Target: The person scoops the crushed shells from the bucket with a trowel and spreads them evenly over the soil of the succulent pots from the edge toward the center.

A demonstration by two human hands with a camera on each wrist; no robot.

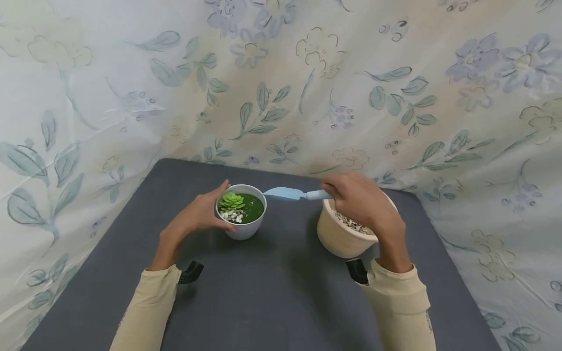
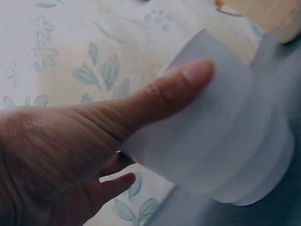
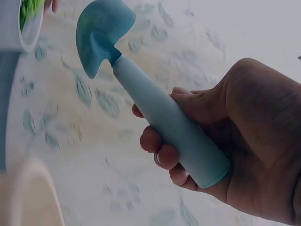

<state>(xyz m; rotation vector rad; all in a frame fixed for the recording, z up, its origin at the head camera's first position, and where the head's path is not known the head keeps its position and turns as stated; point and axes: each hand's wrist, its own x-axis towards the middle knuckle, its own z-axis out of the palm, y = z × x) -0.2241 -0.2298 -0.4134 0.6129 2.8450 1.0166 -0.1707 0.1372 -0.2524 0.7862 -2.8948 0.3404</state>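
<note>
Head view: left hand point(image 1: 199, 214) cups the white pot point(image 1: 241, 212), which holds a green succulent point(image 1: 231, 200), green filling and white pebbles. Right hand point(image 1: 360, 200) grips the blue trowel point(image 1: 291, 194), blade near the pot's far-right rim, above the beige pot point(image 1: 340, 236) of gravel. Judging by this, pebbles are being spooned across; the next scoop needs a level blade.

Left wrist view: thumb point(image 2: 164, 96) lies against the pot's wall.

Right wrist view: fingers point(image 3: 162, 150) curl round the trowel's handle; its blade looks empty.

The right hand point(image 3: 235, 150) grips a light blue trowel point(image 3: 141, 94) by its handle.

A dark grey table point(image 1: 281, 302); floral-printed cloth point(image 1: 307, 87) hangs behind and beside it.
</note>
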